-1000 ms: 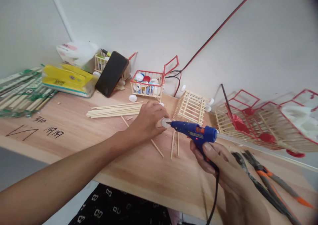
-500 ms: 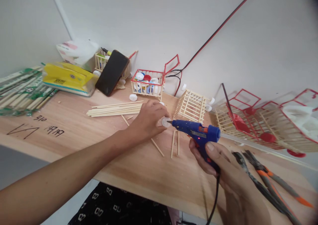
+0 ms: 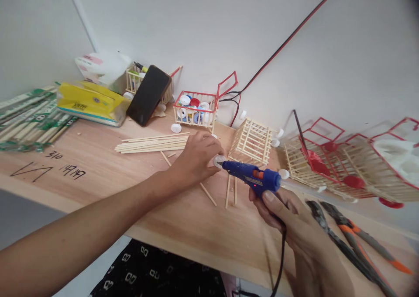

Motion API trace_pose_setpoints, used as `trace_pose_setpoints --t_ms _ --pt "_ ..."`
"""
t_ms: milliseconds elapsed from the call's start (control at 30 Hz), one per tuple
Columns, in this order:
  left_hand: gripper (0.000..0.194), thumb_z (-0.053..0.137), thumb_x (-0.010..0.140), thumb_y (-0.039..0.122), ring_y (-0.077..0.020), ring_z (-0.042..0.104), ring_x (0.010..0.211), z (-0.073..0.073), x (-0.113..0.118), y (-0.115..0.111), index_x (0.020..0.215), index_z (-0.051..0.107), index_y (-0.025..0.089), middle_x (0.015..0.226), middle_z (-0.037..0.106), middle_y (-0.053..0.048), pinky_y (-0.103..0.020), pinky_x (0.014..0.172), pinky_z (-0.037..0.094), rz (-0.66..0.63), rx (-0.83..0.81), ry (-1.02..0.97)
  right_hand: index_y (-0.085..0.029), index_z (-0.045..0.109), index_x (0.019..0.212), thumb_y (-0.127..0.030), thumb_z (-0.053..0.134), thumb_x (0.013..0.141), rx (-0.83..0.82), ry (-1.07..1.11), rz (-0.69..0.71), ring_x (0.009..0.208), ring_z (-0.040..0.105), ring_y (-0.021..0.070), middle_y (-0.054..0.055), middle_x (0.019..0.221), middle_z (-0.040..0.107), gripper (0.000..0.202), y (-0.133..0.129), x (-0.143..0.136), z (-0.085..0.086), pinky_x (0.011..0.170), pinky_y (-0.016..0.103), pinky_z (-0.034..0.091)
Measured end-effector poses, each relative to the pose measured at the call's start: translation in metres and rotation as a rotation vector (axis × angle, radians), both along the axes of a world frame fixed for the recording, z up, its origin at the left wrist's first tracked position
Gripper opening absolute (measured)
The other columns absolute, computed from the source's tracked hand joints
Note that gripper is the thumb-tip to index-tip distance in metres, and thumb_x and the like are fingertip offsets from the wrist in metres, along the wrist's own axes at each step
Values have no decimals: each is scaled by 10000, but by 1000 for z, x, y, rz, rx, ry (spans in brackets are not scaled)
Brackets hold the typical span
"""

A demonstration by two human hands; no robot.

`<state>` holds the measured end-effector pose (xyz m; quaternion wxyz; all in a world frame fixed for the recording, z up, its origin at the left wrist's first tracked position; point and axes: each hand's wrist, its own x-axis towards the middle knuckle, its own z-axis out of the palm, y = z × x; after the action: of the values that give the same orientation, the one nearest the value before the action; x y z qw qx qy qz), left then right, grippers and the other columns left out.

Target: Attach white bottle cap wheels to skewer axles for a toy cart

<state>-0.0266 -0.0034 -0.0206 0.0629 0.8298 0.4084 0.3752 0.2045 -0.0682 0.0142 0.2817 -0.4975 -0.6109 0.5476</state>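
Observation:
Between the fingers and thumb of my left hand [image 3: 199, 157] is a small white bottle cap [image 3: 218, 160], held above the table. My right hand [image 3: 288, 218] is wrapped round the handle of a blue glue gun [image 3: 252, 174], whose dark nozzle tip is at the cap. A small red light glows on the gun's side, and its black cord hangs down past my wrist. Behind my left hand lies a bundle of thin wooden sticks [image 3: 150, 145]. A few loose sticks [image 3: 228, 192] lie under the gun. A small stick-built cart [image 3: 251, 142] lies on its side just beyond it.
A red-rimmed stick cart [image 3: 195, 111] full of caps stands by the wall. Left are a phone [image 3: 149, 96], a yellow packet [image 3: 91, 102] and wrapped stick bundles [image 3: 31, 122]. More carts [image 3: 330, 170] line the right, with pliers [image 3: 360, 236] in front of them.
My right hand and the glue gun have shifted slightly left, and the gun's rear has dipped. The nozzle now overlaps the cap more. My left hand stays almost where it was.

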Motion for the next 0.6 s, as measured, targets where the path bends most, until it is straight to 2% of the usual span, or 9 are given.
trace_pose_setpoints --t_ms 200,300,467,600 --pt "175 667 746 212 -246 480 1061 2 0 -1 913 621 196 1003 654 -27 -395 903 354 12 -17 9 -153 573 847 -573 538 828 -33 57 -96 419 223 55 -58 477 371 421 -2 -1 3 459 259 87" --pt "184 670 743 215 -244 477 1074 1 0 0 919 619 202 1012 653 -21 -395 914 347 8 -14 3 -145 588 868 -580 525 828 -41 36 -92 415 228 69 -58 440 357 442 -3 0 3 470 266 92" --pt "175 667 751 247 -241 478 1064 0 -1 0 912 619 202 1014 649 -18 -394 910 345 5 -14 -6 -153 572 876 -560 554 821 -31 34 -97 419 212 54 -39 533 419 412 -2 0 4 456 257 79" --pt "178 669 751 263 -247 480 1062 1 -1 -1 914 627 205 1029 648 -32 -400 907 344 -2 -15 -18 -161 556 826 -553 535 840 8 -1 -45 416 219 59 -57 503 361 393 0 0 4 443 251 102"
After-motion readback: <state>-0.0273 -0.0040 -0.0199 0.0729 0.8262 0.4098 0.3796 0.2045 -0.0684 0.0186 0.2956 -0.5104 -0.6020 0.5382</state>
